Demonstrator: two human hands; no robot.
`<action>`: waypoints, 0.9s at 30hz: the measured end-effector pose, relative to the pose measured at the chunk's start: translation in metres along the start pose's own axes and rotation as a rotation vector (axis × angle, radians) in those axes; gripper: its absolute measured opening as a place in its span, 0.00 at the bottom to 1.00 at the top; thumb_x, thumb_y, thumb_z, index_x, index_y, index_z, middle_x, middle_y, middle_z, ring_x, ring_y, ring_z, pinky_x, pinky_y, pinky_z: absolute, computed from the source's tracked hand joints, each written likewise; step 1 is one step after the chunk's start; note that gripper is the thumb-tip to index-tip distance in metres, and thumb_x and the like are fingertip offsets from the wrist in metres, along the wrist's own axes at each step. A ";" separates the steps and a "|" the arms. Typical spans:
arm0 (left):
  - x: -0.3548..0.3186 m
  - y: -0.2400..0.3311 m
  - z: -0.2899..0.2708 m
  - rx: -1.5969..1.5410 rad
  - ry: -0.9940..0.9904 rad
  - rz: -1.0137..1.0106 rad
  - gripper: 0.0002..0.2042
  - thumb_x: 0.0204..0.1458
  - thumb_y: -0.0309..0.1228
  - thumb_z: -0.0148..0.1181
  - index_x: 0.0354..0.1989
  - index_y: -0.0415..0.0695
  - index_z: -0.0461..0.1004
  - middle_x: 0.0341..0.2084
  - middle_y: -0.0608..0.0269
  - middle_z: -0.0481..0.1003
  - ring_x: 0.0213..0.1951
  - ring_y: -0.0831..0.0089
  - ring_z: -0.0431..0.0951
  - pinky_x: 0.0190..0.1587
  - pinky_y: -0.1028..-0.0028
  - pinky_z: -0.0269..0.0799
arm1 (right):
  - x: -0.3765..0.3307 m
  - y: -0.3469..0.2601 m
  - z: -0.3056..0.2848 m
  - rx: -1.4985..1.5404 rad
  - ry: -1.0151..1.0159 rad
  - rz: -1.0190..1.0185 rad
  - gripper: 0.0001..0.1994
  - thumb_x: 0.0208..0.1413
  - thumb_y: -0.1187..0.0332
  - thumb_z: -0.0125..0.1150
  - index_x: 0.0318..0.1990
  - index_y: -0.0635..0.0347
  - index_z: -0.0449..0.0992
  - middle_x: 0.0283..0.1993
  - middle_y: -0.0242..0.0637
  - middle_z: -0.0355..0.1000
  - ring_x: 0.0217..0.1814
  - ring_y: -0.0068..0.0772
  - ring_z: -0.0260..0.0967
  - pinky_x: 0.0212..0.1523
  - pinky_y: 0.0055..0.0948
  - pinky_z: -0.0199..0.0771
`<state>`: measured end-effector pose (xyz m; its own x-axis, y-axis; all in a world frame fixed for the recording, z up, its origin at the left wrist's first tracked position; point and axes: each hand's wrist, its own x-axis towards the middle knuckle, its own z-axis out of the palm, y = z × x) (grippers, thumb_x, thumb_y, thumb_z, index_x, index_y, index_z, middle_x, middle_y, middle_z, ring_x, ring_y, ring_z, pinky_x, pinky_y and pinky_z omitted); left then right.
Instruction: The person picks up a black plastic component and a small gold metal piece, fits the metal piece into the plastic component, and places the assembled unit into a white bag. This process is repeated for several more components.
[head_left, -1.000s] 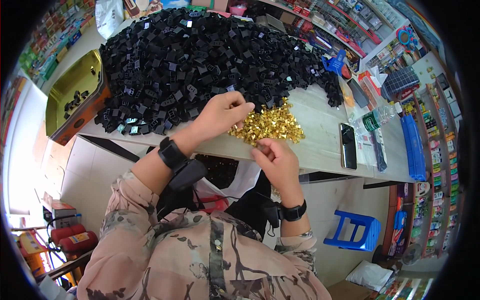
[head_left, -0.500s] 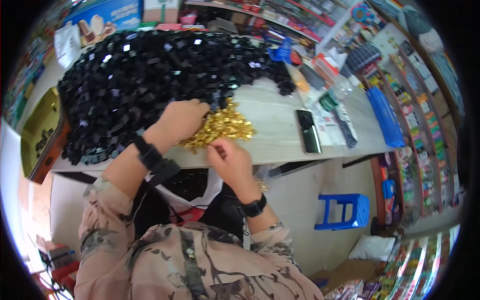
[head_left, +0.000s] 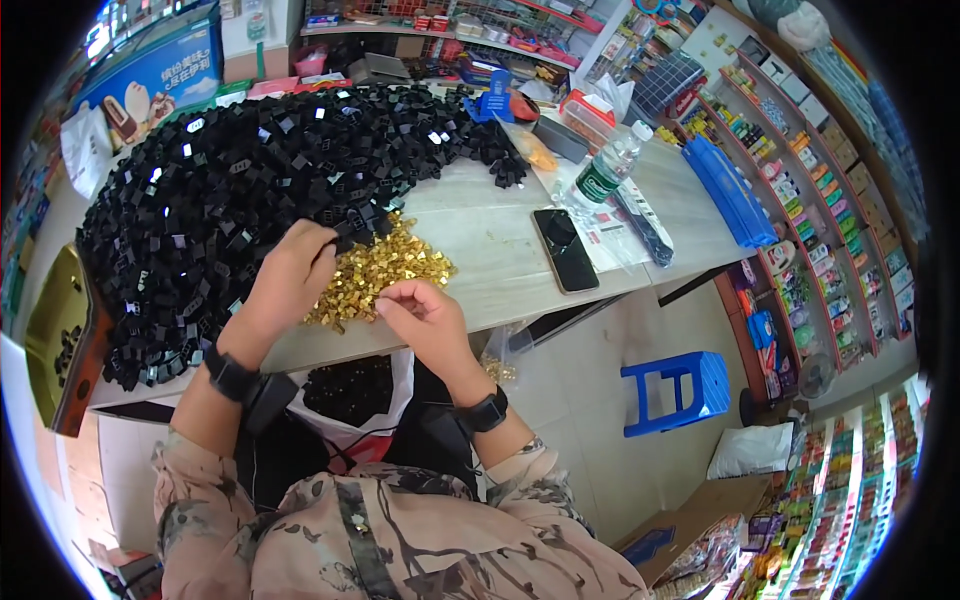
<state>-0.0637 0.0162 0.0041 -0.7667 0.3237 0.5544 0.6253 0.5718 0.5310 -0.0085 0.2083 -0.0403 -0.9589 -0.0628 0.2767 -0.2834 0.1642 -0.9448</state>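
Note:
A big heap of small black plastic pieces [head_left: 250, 180] covers the left and far part of a pale table [head_left: 500, 250]. A small pile of shiny gold pieces [head_left: 385, 270] lies near the front edge. My left hand [head_left: 285, 285] rests at the edge of the black heap, fingers curled on black pieces just left of the gold pile. My right hand [head_left: 425, 320] hovers at the near edge of the gold pile, fingers pinched together; what it holds is too small to see.
A black phone [head_left: 565, 250], a plastic water bottle [head_left: 605, 175] and a blue flat case [head_left: 730, 190] lie to the right. A yellow bin [head_left: 60, 320] sits at far left, a blue stool [head_left: 680, 390] on the floor, shop shelves [head_left: 800, 250] right. A bag of black pieces [head_left: 350, 395] hangs under the table.
The view has swung, so the table now sits higher and further left. Both hands stay at the gold pile; the left has shifted onto the edge of the black heap.

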 end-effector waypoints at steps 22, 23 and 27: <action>-0.063 0.023 0.012 -0.318 -0.085 -0.092 0.11 0.46 0.20 0.55 0.40 0.38 0.71 0.33 0.54 0.72 0.37 0.59 0.73 0.41 0.70 0.68 | -0.007 -0.011 0.012 0.433 -0.243 0.213 0.06 0.54 0.76 0.56 0.39 0.63 0.71 0.31 0.27 0.68 0.30 0.14 0.64 0.32 0.15 0.66; -0.063 0.023 0.011 -0.320 -0.084 -0.062 0.11 0.46 0.19 0.55 0.41 0.38 0.71 0.33 0.53 0.72 0.37 0.59 0.74 0.41 0.70 0.68 | -0.006 -0.010 0.011 0.440 -0.273 0.245 0.06 0.54 0.76 0.56 0.39 0.63 0.71 0.31 0.27 0.68 0.30 0.14 0.64 0.31 0.15 0.66; -0.063 0.025 0.009 -0.344 -0.088 -0.026 0.12 0.46 0.19 0.56 0.41 0.38 0.71 0.33 0.53 0.73 0.36 0.58 0.74 0.40 0.70 0.69 | -0.004 -0.012 0.010 0.418 -0.256 0.274 0.05 0.54 0.75 0.57 0.39 0.62 0.71 0.31 0.27 0.68 0.31 0.14 0.64 0.31 0.15 0.66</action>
<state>-0.0015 0.0168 -0.0234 -0.7832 0.3844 0.4886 0.6063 0.2982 0.7372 -0.0009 0.1966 -0.0320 -0.9478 -0.3186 0.0088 0.0556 -0.1926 -0.9797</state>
